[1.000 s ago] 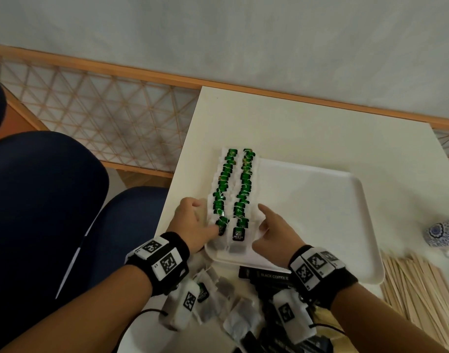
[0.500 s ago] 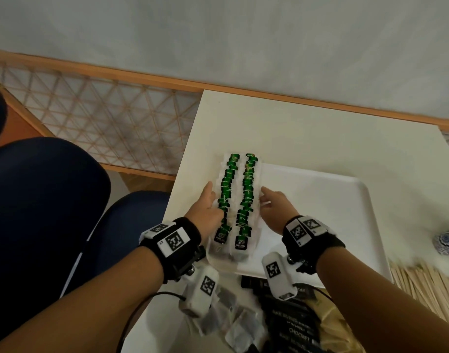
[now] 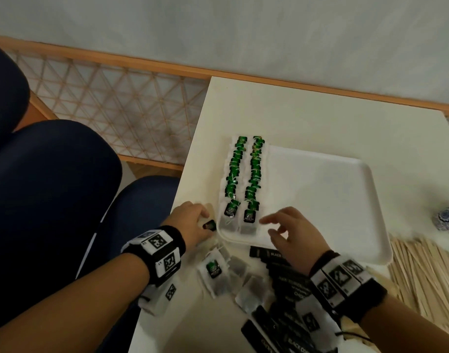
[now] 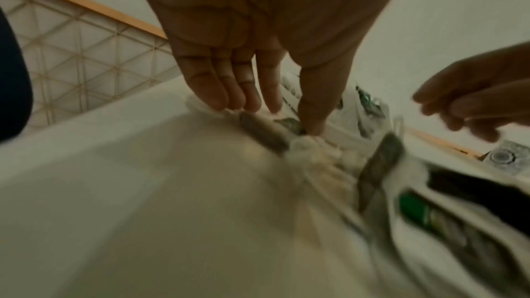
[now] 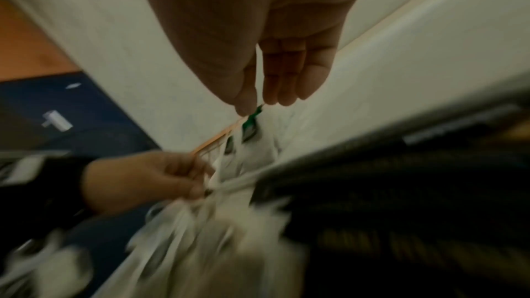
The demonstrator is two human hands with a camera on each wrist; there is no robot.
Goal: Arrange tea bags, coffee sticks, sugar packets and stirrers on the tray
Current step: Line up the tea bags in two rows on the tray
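Note:
Two neat rows of tea bags (image 3: 243, 179) with green tags lie along the left side of the white tray (image 3: 320, 200). My left hand (image 3: 193, 217) is just off the tray's near left corner. Its fingers and thumb pinch a loose tea bag (image 3: 209, 225) that lies on the table. The left wrist view shows that hand (image 4: 272, 117) with its fingertips on the bag (image 4: 263, 135) and the thumb on its tag. My right hand (image 3: 277, 225) hovers over the tray's near edge, fingers relaxed and holding nothing; the right wrist view (image 5: 266, 101) shows the same.
Loose tea bags (image 3: 218, 273) and black coffee sticks (image 3: 289, 278) are heaped on the table in front of the tray. Wooden stirrers (image 3: 427, 276) lie at the right, below a blue-and-white cup (image 3: 447, 220). Blue chairs (image 3: 53, 187) stand to the left of the table.
Both hands have come back from the sides of the tea bag rows toward the tray's near edge. The left hand now pinches a loose tea bag; the right has lifted off.

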